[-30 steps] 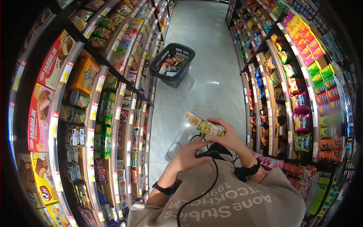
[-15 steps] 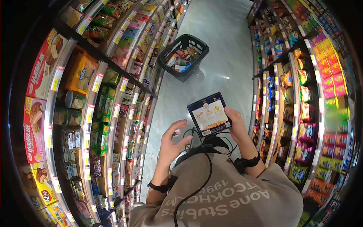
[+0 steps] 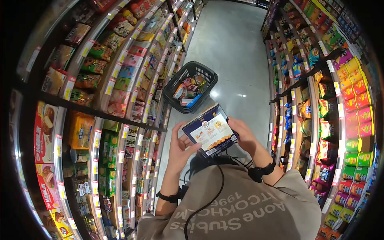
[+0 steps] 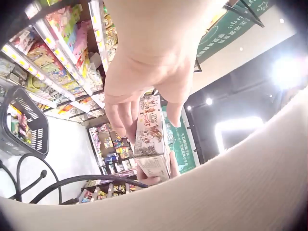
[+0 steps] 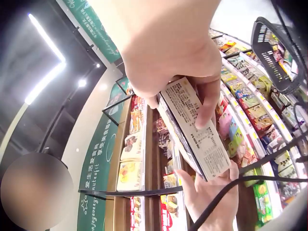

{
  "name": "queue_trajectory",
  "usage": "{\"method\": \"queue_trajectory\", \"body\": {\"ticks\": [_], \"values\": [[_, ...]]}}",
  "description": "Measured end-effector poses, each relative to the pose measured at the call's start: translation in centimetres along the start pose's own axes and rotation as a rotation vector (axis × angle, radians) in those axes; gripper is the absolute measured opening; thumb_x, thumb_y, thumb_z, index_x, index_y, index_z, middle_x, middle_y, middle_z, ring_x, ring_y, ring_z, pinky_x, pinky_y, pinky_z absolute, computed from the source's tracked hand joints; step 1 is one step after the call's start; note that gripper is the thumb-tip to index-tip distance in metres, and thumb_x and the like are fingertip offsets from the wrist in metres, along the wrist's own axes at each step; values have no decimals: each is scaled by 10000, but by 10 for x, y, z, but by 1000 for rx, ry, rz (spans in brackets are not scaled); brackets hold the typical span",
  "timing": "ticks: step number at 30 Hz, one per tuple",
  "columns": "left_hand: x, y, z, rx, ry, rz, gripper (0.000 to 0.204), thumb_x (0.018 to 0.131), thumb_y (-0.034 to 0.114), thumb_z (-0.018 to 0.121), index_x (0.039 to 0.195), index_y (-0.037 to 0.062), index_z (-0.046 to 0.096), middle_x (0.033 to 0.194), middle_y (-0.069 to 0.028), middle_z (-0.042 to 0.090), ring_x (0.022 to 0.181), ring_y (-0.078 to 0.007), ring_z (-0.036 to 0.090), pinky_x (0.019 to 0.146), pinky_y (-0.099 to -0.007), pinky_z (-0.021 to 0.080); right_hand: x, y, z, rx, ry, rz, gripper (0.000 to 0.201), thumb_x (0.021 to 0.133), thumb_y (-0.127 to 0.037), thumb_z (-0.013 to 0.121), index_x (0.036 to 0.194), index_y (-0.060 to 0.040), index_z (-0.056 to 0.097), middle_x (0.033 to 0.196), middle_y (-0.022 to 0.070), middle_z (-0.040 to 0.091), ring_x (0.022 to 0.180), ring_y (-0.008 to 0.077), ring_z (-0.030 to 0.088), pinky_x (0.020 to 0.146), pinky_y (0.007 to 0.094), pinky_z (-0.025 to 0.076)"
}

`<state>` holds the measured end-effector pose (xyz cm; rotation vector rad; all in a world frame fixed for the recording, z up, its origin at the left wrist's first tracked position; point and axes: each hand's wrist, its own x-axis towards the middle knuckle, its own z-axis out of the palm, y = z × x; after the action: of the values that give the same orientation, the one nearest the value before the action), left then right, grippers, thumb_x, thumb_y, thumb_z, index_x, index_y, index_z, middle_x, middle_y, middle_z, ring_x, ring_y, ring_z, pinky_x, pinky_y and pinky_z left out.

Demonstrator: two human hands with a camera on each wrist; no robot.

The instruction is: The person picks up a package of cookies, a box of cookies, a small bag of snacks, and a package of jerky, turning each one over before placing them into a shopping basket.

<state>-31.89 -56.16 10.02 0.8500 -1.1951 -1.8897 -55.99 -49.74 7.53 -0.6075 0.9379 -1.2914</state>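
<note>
A dark blue cookie box (image 3: 211, 131), its printed panel showing round golden cookies, is held up before my chest in the head view. My right hand (image 3: 245, 135) grips its right edge. In the right wrist view, those fingers lie over the white narrow side of the box (image 5: 195, 127), covered in small print. My left hand (image 3: 182, 146) is at the left edge, thumb by the lower corner and fingers partly hidden behind. From the left wrist, the left hand (image 4: 149, 72) spans the box (image 4: 150, 127) loosely, with a gap beside the thumb.
On the aisle floor ahead stands a dark shopping basket (image 3: 191, 86) holding several packaged snacks. Stocked snack shelves line the left (image 3: 94, 136) and right (image 3: 298, 124). A black cable (image 3: 218, 188) runs down over my shirt.
The box has turned from its narrow side to its printed panel, in the right hand. My left hand moved away from it, then back to its left edge. The basket now appears nearer.
</note>
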Motion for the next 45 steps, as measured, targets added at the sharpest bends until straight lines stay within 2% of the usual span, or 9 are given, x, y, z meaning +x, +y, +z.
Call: {"method": "queue_trajectory", "body": {"ticks": [4,9,15,18,22,27,34,42,45], "values": [[24,9,21,-1,-29,-3,900,788,-42,805,1516,81,289,1257,-179,653,1126,-231,663,951,-335,526,5,-32,-24,-128,-49,-32,458,1047,-412,531,1223,-3,637,1166,65,686,1091,134,618,942,271,478],[66,3,27,143,-91,-4,864,808,11,811,1507,77,308,1165,-148,698,1030,-161,675,890,-281,502,15,-54,-47,-165,-25,-7,433,937,-101,709,1329,1,556,1218,59,656,1133,139,597,970,294,480],[98,-17,33,83,27,-61,847,834,13,784,1527,58,297,1147,-140,704,976,-148,675,891,-275,501,49,-55,-61,-321,83,103,458,915,-124,750,1314,8,569,1174,57,654,1068,129,608,932,290,495],[115,-20,31,83,28,-95,875,828,-39,762,1546,83,277,1227,-173,671,1086,-189,667,954,-317,507,71,-55,-73,-280,79,139,435,930,-122,737,1306,18,570,1164,71,663,1062,130,613,931,285,495],[150,-26,29,120,22,-136,858,837,-76,730,1546,81,274,1224,-154,679,1106,-183,663,949,-299,498,103,-61,-90,-207,59,158,456,926,-124,737,1316,30,558,1192,88,670,1079,144,624,946,292,495],[193,-20,37,176,-31,-175,869,850,-101,718,1551,90,242,1195,-130,680,975,-136,637,909,-297,489,133,-92,-110,-220,87,238,484,921,-143,734,1335,32,552,1214,100,672,1113,170,630,999,318,480],[258,-6,55,293,-115,-150,931,848,-75,732,1584,105,190,1279,-131,647,982,-147,649,940,-331,485,173,-127,-141,-237,134,158,482,916,-202,745,1315,12,579,1191,95,680,1071,161,633,952,302,487],[328,15,71,227,-173,-162,935,861,-49,736,1595,95,176,1285,-136,649,1001,-154,657,941,-333,484,207,-159,-157,-256,249,105,471,916,-224,747,1300,4,596,1160,69,684,1034,138,636,893,278,502],[349,8,75,285,-191,-164,920,858,-38,745,1587,92,200,1258,-144,660,992,-172,668,903,-326,499,219,-176,-162,-269,280,139,495,912,-219,726,1324,16,585,1187,94,683,1085,155,626,968,302,476]]}}
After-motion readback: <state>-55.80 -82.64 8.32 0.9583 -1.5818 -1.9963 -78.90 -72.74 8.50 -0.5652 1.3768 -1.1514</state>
